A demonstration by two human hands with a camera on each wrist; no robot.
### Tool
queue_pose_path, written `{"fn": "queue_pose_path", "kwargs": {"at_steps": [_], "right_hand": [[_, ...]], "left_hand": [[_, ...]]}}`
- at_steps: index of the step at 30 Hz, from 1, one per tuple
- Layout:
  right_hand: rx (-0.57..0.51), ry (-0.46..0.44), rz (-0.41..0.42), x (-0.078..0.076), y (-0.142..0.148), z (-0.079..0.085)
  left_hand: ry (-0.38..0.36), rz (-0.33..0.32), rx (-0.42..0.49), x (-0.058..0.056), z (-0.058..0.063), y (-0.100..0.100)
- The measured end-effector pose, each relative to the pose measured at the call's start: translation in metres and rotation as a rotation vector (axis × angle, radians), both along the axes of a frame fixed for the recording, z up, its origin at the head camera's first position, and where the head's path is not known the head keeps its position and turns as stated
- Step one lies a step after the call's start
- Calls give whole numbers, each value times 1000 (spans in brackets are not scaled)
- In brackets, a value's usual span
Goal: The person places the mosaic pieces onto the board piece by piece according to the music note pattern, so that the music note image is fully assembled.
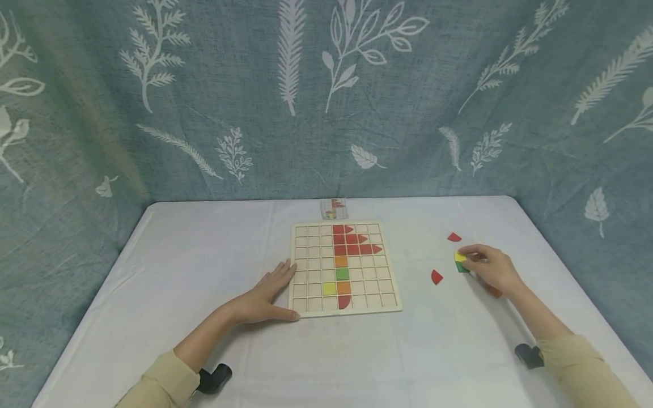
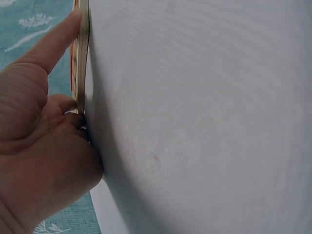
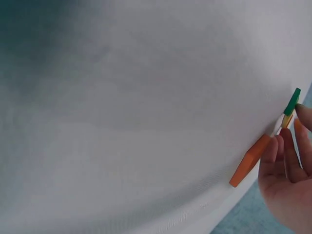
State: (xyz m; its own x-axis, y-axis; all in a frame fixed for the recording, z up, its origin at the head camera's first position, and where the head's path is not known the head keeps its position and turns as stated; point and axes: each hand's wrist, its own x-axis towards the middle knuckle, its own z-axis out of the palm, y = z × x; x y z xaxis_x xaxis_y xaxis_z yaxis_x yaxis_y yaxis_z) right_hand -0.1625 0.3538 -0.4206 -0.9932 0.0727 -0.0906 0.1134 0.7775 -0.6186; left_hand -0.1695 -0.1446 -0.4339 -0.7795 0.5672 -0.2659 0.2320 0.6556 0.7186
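A light wooden grid board (image 1: 308, 287) lies flat, with red, orange, green and yellow pieces set in its squares. My left hand (image 1: 266, 296) is spread against the board's left side, fingertips at the left edge and thumb at the near corner. In the left wrist view that thumb (image 2: 58, 45) touches the board's rim (image 2: 83, 53). My right hand (image 1: 490, 266) pinches at a yellow piece (image 1: 459, 257) and a green piece (image 1: 461, 267) with thumb and fingers. In the right wrist view the thumb tip meets the green piece (image 3: 292, 102), and the fingers curl beside the yellow piece.
Beneath my right hand lies an orange piece (image 1: 494, 291), plainer in the right wrist view. Two red quarter-round pieces (image 1: 436, 277) lie between board and hand. A small pattern card (image 1: 334, 208) sits behind the board. Patterned curtain (image 1: 285, 147) surrounds the white table (image 1: 214, 238).
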Motion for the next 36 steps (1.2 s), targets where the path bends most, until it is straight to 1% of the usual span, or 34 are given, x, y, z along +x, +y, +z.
{"fn": "queue_pose_path", "kwargs": {"at_steps": [9,18,24,31,36], "right_hand": [[1,-2,28,-3,4,1],[10,-4,-3,-9,1,-1],[38,20,-32,-13,-3,-3],[32,40,-44,-15,-8,-4],[53,89,-34,-16,-9,-8]], "left_hand": [[-1,5,2,0,0,0],[7,1,0,0,-3,1],[8,6,-1,1,-4,1],[12,7,-3,1,-5,1],[10,9,-2,2,-4,2]]}}
